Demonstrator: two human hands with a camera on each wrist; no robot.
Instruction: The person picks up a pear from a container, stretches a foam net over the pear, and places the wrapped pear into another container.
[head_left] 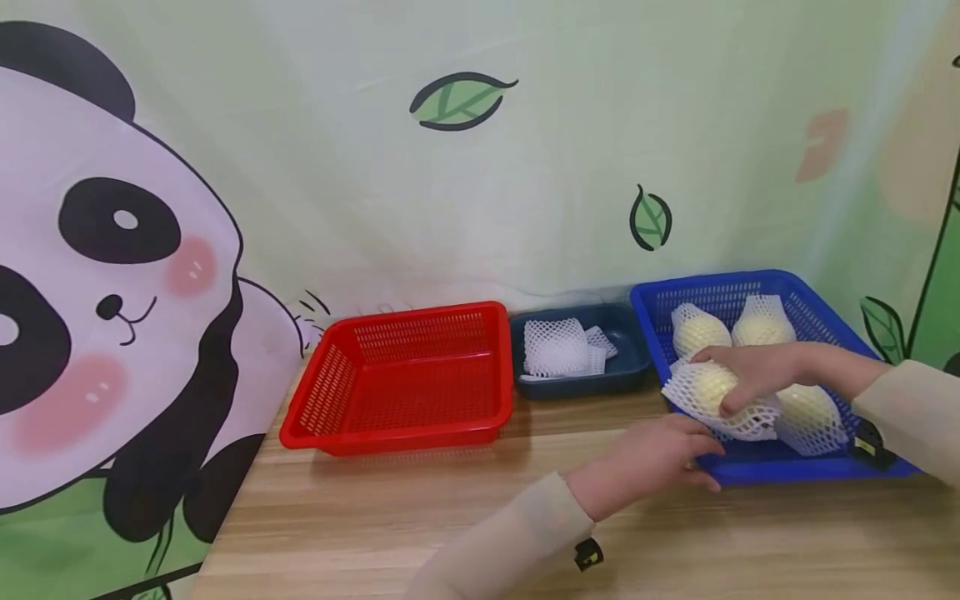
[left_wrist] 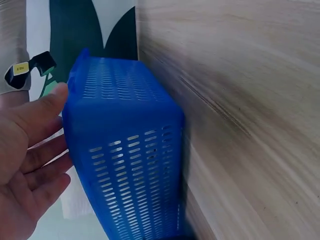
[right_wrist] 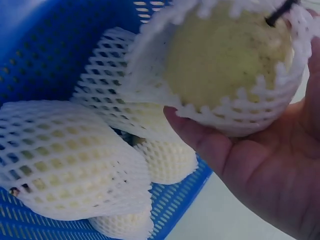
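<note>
My right hand [head_left: 761, 369] grips a pale yellow pear [right_wrist: 225, 60] in a white foam net, held over the blue basket [head_left: 780, 475]. The net gapes on one side, baring the pear's skin and dark stem. Under and around it in the basket lie several other netted pears [right_wrist: 75, 165]. At the basket's near left corner is my left hand [head_left: 660, 454], its fingers loosely extended. In the left wrist view, thumb and fingertips [left_wrist: 60, 90] come right at the blue rim, with no pear in that hand.
A red basket [head_left: 420, 437] stands at the left on the wooden table [head_left: 450, 517]. Between the two baskets, a small dark blue tray [head_left: 637, 367] holds white foam nets [head_left: 557, 348]. Behind everything hangs a curtain [head_left: 555, 167] printed with a panda and leaves.
</note>
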